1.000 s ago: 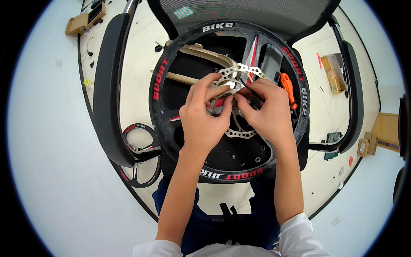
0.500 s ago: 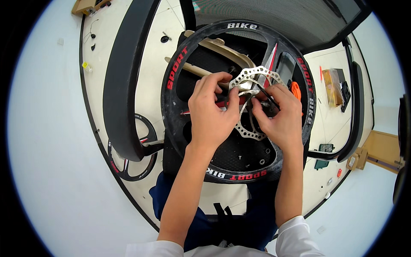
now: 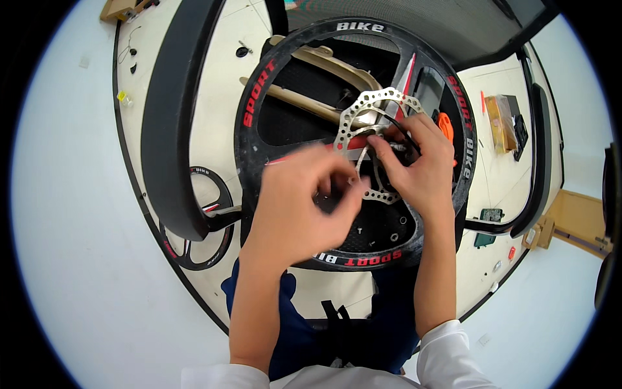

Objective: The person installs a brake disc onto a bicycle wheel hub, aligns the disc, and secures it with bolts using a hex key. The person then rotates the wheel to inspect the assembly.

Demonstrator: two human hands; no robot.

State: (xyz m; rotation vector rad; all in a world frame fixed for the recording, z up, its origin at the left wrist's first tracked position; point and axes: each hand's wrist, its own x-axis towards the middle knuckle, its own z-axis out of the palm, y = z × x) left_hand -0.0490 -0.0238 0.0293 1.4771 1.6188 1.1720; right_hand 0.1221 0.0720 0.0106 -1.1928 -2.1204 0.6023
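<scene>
A silver brake disc (image 3: 343,126) lies over the hub of a black bicycle wheel (image 3: 251,117) with red and white lettering and spokes. My right hand (image 3: 421,165) is closed at the disc's right side, its thumb at the disc's centre. A thin black bent rod (image 3: 407,134), perhaps a hex key, shows at its fingers; their grip is partly hidden. Nearer to me, my left hand (image 3: 295,207) hovers over the wheel's lower left, apart from the disc's centre. It is blurred, with thumb and fingers curled toward each other in a pinch; anything between them cannot be made out.
The wheel rests on a black chair seat between two armrests (image 3: 175,123). A gold fork (image 3: 291,100) and an orange-handled tool (image 3: 445,127) lie under it, with small screws and nuts (image 3: 394,237). Another wheel (image 3: 227,243) and boxes (image 3: 541,230) are on the floor.
My left hand has drawn back from the disc toward me, leaving its left edge uncovered. My right hand stays by the disc's centre. The whole view has shifted slightly.
</scene>
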